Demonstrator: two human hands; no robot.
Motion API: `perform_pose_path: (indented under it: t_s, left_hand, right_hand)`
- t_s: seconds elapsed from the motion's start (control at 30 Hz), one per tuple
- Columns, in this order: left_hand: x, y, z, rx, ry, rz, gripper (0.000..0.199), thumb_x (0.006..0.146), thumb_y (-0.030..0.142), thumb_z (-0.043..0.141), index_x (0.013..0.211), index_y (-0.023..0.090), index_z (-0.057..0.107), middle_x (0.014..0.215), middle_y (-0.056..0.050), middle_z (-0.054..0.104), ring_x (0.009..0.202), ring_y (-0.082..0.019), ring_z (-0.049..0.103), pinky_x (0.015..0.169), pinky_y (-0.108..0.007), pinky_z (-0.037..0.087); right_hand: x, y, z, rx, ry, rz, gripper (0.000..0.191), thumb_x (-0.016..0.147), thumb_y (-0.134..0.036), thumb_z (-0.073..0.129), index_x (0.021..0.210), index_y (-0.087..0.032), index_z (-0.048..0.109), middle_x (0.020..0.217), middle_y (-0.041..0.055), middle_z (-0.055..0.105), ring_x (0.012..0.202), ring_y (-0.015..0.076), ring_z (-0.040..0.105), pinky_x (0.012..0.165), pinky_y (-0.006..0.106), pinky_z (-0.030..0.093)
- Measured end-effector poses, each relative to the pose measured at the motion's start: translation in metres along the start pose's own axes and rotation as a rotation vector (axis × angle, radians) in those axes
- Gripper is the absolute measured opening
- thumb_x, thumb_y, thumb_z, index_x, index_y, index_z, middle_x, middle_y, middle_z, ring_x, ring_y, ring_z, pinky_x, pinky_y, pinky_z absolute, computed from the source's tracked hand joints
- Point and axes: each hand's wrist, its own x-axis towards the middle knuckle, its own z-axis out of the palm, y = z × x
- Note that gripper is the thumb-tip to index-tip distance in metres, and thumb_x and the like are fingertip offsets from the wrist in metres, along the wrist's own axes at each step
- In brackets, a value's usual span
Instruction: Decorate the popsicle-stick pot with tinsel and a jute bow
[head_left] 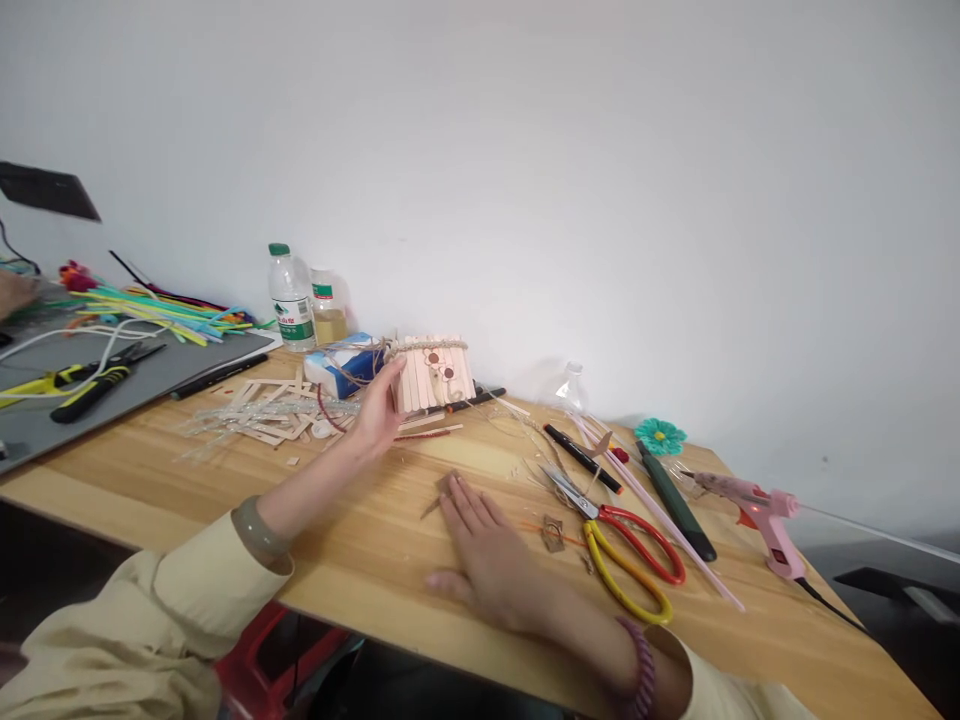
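Note:
My left hand (379,410) grips the left edge of a small panel of pale wooden sticks (437,385), held up above the table. Twine runs along the panel's top, and two brown flower shapes sit on its front. My right hand (480,540) lies flat on the wooden table (360,545), fingers stretched out. Its fingertips touch a small brown scrap (447,484). Just right of that hand are a small brown cut piece (553,534) and scissors (630,555) with red and yellow handles.
A pink glue gun (765,515), a green tool (675,500) and a black marker (583,458) lie at the right. Wooden sticks (277,410), a tissue pack (349,365), a bottle (290,305) and pliers (90,390) are on the left. Another person's hand (16,292) shows at the far left.

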Motion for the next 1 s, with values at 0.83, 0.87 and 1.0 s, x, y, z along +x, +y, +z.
perform_pose_path:
  t_s: [0.83, 0.87, 1.0]
  left_hand:
    - [0.007, 0.029, 0.012, -0.062, -0.052, 0.075, 0.027, 0.078, 0.036, 0.059, 0.097, 0.017, 0.065, 0.101, -0.004, 0.069, 0.111, -0.025, 0.055, 0.093, -0.035, 0.045]
    - [0.007, 0.025, 0.013, -0.057, -0.09, 0.049, 0.029, 0.078, 0.037, 0.058, 0.097, 0.016, 0.065, 0.101, -0.005, 0.068, 0.11, -0.025, 0.055, 0.093, -0.035, 0.045]
    - [0.001, 0.003, 0.018, 0.021, -0.217, -0.085, 0.033, 0.078, 0.042, 0.057, 0.097, 0.015, 0.062, 0.101, -0.007, 0.067, 0.106, -0.027, 0.057, 0.093, -0.039, 0.043]
  right_hand:
    - [0.065, -0.02, -0.002, -0.03, 0.086, -0.131, 0.061, 0.093, -0.047, 0.03, 0.143, -0.015, 0.023, 0.152, 0.0059, 0.017, 0.14, 0.0168, 0.01, 0.114, 0.035, 0.009]
    - [0.069, -0.026, 0.0, -0.027, 0.077, -0.185, 0.061, 0.092, -0.05, 0.029, 0.143, -0.016, 0.024, 0.151, 0.005, 0.019, 0.139, 0.0155, 0.012, 0.114, 0.034, 0.009]
    - [0.072, -0.013, 0.0, -0.052, 0.121, -0.018, 0.068, 0.092, -0.052, 0.028, 0.142, -0.007, 0.025, 0.148, 0.0154, 0.026, 0.137, 0.0237, 0.021, 0.111, 0.042, 0.02]
